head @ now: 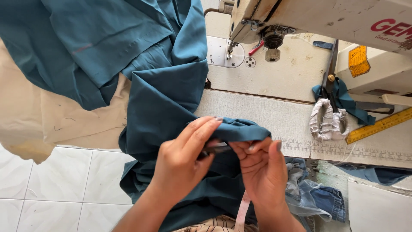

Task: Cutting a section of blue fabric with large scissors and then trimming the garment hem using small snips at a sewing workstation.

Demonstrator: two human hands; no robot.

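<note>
A worn cream table (pixel 296 77) is carrying a sewing machine (pixel 326 17), whose head is running off the top edge, so only its needle end and part of its arm are showing. Teal cloth (pixel 163 90) is spilling from the upper left across the table's front edge and hanging down toward the person's lap. White floor tiles (pixel 56 180) are showing at the lower left, under a pale sheet (pixel 64 120) that is draping off the table.

The left hand (pixel 184 163) is curling its fingers around a small dark tool (pixel 216 149), with the fingertips pressing on a fold of the cloth. The right hand (pixel 262 167) is pinching the same fold between thumb and fingers, just beside the tool. What kind of tool it is, I cannot tell; most of it is sitting inside the grip.

Scissors (pixel 330 86) with cloth-wrapped handles are lying on the table to the right, over a scrap of teal, and a yellow ruler (pixel 377 125) is lying just past them. A pink tape (pixel 243 210) is hanging between the wrists, its ends cut off. Denim (pixel 322 199) is bunching below the table edge.
</note>
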